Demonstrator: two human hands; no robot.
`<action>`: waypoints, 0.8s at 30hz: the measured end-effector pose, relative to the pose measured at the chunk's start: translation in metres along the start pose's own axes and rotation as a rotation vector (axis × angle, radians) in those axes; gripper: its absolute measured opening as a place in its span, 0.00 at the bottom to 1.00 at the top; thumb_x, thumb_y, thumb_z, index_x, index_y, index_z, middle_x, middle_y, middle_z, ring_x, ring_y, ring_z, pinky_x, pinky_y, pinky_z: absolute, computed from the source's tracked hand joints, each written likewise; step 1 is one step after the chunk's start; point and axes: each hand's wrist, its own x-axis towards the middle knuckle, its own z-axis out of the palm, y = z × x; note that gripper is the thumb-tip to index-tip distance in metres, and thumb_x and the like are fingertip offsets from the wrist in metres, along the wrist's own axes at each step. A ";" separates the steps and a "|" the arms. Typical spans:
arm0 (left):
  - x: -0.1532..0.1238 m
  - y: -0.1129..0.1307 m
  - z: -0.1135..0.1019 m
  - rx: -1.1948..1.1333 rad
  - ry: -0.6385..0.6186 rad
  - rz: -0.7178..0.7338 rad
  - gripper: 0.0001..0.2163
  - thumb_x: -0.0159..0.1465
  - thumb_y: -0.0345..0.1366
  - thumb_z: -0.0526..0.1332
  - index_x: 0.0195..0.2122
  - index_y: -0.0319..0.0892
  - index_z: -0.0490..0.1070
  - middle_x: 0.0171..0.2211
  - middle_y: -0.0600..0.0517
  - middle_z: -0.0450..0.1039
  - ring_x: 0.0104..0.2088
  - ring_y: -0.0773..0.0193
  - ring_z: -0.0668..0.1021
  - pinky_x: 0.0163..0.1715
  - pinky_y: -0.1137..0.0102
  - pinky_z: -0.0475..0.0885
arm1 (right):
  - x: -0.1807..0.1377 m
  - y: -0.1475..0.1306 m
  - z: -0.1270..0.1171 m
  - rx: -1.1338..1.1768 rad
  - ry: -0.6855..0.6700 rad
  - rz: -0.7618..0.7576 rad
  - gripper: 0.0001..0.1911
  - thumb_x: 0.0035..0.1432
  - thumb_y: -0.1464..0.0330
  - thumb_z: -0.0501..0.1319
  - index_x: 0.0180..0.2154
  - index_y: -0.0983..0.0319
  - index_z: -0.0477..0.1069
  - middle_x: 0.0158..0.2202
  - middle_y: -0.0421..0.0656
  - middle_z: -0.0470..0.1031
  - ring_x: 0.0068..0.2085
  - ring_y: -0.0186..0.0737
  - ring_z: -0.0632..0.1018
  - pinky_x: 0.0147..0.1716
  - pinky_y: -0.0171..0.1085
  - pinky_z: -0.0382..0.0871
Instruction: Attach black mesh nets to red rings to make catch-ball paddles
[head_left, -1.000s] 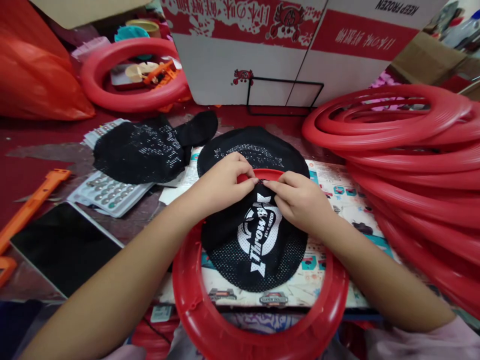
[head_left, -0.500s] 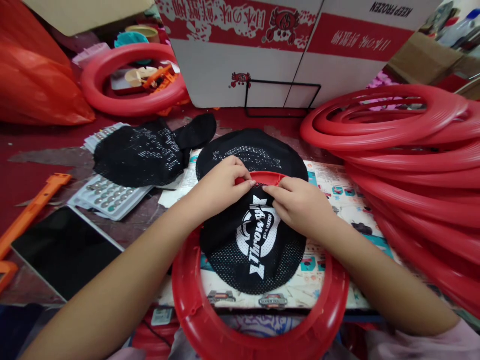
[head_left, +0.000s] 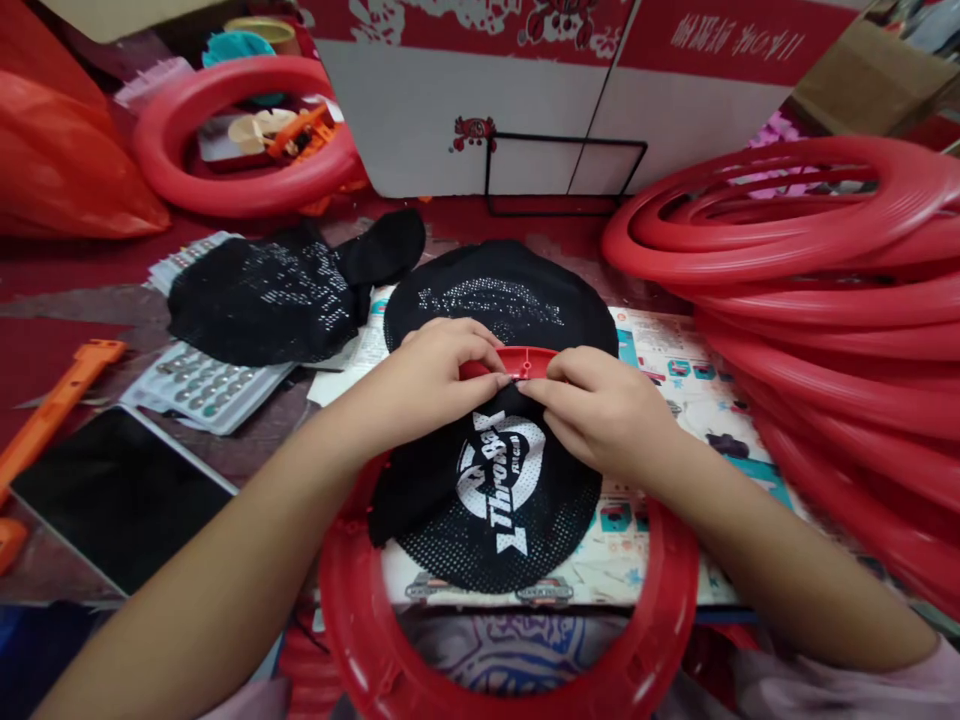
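Observation:
Both hands pinch the far edge of a black mesh fabric disc [head_left: 517,500] with a white printed logo. My left hand [head_left: 454,370] grips the edge from the left, thumb and index finger pressed together. Close beside it, my right hand [head_left: 600,405] pinches the same edge from the right. The disc lies across a red plastic ring [head_left: 664,600], whose hollow inner side faces up. The ring's far part shows between my hands, just behind the fabric edge. More black mesh fabric [head_left: 502,265] lies flat beyond the ring.
A tall stack of red rings [head_left: 810,290] stands at right. Left are loose black mesh pieces [head_left: 262,295], a clear case of metal discs [head_left: 210,390], a black tablet [head_left: 124,495] and an orange bar [head_left: 56,400]. A white and red carton [head_left: 427,130] stands behind.
The view has shifted slightly. The fabric's left side has folded out over the ring, and its logo is more creased. Both hands still pinch the far edge.

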 end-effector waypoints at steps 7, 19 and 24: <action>0.003 -0.004 0.002 -0.010 -0.004 -0.093 0.08 0.62 0.38 0.57 0.33 0.42 0.74 0.41 0.50 0.76 0.44 0.56 0.75 0.50 0.58 0.67 | 0.000 0.001 0.005 -0.092 -0.020 0.039 0.19 0.68 0.71 0.48 0.37 0.62 0.78 0.30 0.47 0.72 0.32 0.39 0.66 0.29 0.37 0.56; 0.003 0.005 0.010 0.226 0.026 -0.110 0.09 0.64 0.35 0.53 0.32 0.40 0.71 0.39 0.46 0.74 0.44 0.52 0.73 0.49 0.53 0.64 | 0.001 0.001 0.007 -0.209 -0.123 0.034 0.16 0.67 0.71 0.51 0.38 0.61 0.78 0.29 0.46 0.71 0.31 0.40 0.64 0.29 0.39 0.52; -0.001 -0.003 0.000 0.077 -0.049 0.023 0.10 0.64 0.40 0.54 0.35 0.41 0.73 0.41 0.47 0.73 0.42 0.57 0.75 0.47 0.59 0.69 | 0.002 -0.010 -0.010 -0.075 -0.269 0.088 0.11 0.63 0.72 0.55 0.39 0.62 0.77 0.31 0.45 0.74 0.31 0.39 0.70 0.28 0.38 0.54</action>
